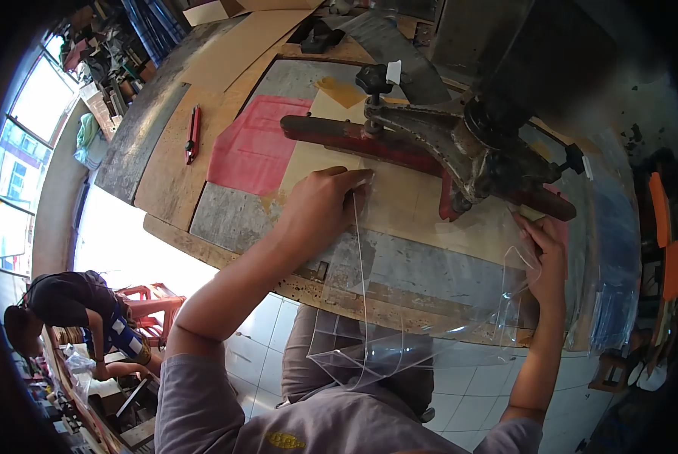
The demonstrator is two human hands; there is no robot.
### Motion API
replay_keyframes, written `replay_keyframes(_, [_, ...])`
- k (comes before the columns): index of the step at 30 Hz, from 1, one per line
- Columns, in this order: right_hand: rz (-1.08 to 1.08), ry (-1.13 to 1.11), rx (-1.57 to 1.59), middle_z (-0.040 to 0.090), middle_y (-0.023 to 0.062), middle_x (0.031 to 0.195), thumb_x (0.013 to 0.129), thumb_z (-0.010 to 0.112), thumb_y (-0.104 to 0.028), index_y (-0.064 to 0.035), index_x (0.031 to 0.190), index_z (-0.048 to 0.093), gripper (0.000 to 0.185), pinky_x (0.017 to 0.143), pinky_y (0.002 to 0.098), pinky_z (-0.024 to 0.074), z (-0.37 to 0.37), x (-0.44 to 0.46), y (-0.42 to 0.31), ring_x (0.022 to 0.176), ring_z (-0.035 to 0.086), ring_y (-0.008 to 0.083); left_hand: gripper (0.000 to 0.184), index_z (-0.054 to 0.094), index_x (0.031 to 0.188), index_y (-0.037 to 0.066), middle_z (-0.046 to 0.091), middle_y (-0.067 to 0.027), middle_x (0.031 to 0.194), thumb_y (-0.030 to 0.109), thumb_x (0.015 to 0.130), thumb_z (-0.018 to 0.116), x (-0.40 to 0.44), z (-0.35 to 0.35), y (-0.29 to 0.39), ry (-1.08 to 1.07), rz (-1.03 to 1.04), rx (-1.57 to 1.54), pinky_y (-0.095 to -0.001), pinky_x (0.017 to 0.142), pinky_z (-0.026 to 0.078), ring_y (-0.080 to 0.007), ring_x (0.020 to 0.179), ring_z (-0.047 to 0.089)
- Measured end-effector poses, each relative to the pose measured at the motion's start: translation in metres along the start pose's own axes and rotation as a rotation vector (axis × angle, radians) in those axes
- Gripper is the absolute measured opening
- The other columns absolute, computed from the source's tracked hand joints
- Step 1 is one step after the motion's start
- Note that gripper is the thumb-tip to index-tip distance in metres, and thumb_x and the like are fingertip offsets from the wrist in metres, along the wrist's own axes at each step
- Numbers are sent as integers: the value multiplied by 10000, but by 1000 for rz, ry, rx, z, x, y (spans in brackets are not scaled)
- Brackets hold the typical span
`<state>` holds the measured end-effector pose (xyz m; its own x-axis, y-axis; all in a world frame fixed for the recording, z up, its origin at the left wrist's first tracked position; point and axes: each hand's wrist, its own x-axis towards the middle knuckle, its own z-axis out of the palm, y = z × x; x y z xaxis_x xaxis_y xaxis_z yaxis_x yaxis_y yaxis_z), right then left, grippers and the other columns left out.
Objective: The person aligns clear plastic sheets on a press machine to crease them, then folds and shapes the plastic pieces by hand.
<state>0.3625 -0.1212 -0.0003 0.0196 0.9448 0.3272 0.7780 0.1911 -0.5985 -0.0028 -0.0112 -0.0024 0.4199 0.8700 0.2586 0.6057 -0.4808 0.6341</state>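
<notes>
Two bare hands hold a clear plastic sheet (422, 340) at a worktable, where it reaches from near the press over the front edge and hangs above the lap. The left hand (324, 198) pinches its left edge between thumb and fingers; the right hand (543, 246) has its fingers closed on the right side, near the end of the press bar. The table mixes worn wooden boards (161, 170) with a scuffed grey plate (222, 219), and brown cardboard (237, 57) lies flat at the far side. Beyond are a bright paned window (21, 197), pale square floor tiles (471, 412) and a bent-over person (66, 299) in dark clothing beside a red plastic stool (151, 309). The press (460, 151) is dark, chipped metal with a long, red-sided bar, above a smooth, yellowish sheet (407, 200) and a creased pink sheet (252, 147). A slim red cutter (193, 135) lies on the wood. The clear sheet is glossy, with straight folds and sharp corners catching white glints.
</notes>
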Motion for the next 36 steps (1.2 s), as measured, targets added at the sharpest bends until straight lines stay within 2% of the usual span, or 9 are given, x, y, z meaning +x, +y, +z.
replay_keyframes(10, [-59,86,-33,678,148,1035,994,627,-47,-9,1226,710,249,805,292,520,-3,-15,3,953,688,228,248,747,1080,33,714,-234,970,141,863,698,-6,3,-4,16,137,246,-481,743,570,-427,851,693])
replay_keyframes(16, [95,216,-74,686,170,1178,1026,570,-59,-24,1348,629,330,924,362,528,-9,-55,-6,1045,685,304,338,700,1181,42,699,-195,912,173,869,721,-45,-12,-8,169,321,162,-468,649,550,-386,763,688])
replay_keyframes(19, [71,291,-141,689,156,1213,1068,513,-123,-20,1357,617,324,984,403,509,-5,-83,-26,1095,674,307,336,709,1172,48,709,-144,921,176,861,719,-79,-29,7,83,17,145,-464,737,549,-345,827,693])
replay_keyframes(22, [101,438,-203,703,142,1210,1088,487,-170,-25,1313,646,312,997,404,498,6,-115,-24,1116,669,299,397,692,1252,81,698,-99,972,201,876,722,-125,-33,-6,387,89,201,-455,826,524,-282,943,681])
replay_keyframes(23, [128,495,-172,707,139,1205,1087,483,-168,-17,1294,652,307,996,408,497,10,-124,-22,1115,669,301,444,665,1320,113,684,-89,1176,250,899,697,-142,-30,-11,378,26,199,-464,990,466,-275,1151,629])
replay_keyframes(27, [48,747,-116,714,130,1197,1091,444,-185,12,1219,674,329,984,423,497,34,-151,0,1105,672,311,527,593,1364,102,534,-152,1477,268,871,682,-203,25,-48,521,113,415,-557,1174,283,-390,1433,418])
replay_keyframes(32, [-121,817,-512,711,100,1225,1118,250,-313,-18,1231,675,530,1054,438,388,56,-164,2,1153,651,278,484,560,1318,105,502,-168,1488,324,892,636,-201,62,-70,735,116,339,-591,1172,255,-429,1412,410])
replay_keyframes(34, [-107,800,-484,709,107,1238,1121,232,-307,-14,1250,666,539,1077,451,363,57,-165,1,1167,634,287,514,551,1319,115,480,-177,1504,253,836,658,-190,79,-80,866,167,310,-608,1178,225,-429,1422,394])
replay_keyframes(36, [-100,780,-482,703,112,1254,1123,218,-308,-12,1259,662,550,1084,460,351,57,-169,3,1179,623,296,514,494,1332,115,435,-227,1507,330,884,626,-186,86,-93,886,200,356,-654,1156,220,-482,1407,368])
